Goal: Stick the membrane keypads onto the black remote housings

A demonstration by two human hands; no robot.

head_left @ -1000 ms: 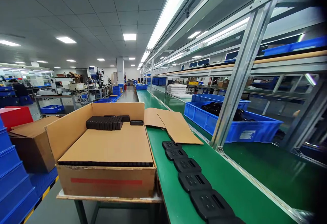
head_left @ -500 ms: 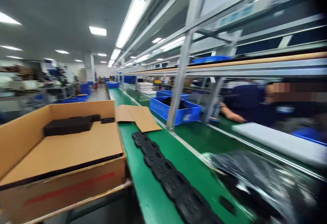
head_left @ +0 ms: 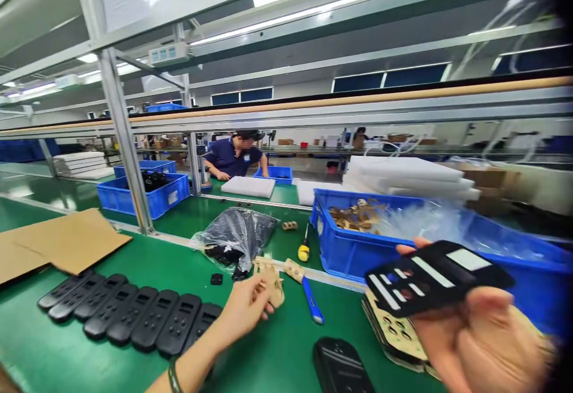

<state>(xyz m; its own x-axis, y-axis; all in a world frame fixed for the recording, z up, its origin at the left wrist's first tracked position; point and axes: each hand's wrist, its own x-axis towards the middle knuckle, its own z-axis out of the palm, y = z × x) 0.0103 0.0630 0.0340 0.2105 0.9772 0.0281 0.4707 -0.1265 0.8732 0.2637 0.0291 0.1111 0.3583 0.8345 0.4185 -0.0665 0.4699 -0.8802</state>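
My left hand (head_left: 248, 306) pinches a tan cut-out piece (head_left: 271, 279) near the middle of the green bench. At the right, my right hand (head_left: 486, 333) holds up a flat black panel (head_left: 436, 279) with white strips and a white rectangle, thumb on its lower edge. Below the panel is a stack of tan cut-out sheets (head_left: 394, 333). A black casing (head_left: 342, 366) lies on the bench between my hands. Overlapping black casings (head_left: 143, 318) form a row at the left. A blue-handled cutter (head_left: 312, 300) lies right of my left hand.
A clear plastic bag (head_left: 242, 232) of black parts and a yellow screwdriver (head_left: 304, 251) lie beyond my hands. A large blue bin (head_left: 344, 255) stands behind the right hand. Cardboard (head_left: 67, 238) lies left, beside a metal post (head_left: 128, 160). A person (head_left: 233, 157) sits across the bench.
The view has swung right, so the open carton has left it. Both my hands have come into view, the left with the tan piece and the right with the black panel.
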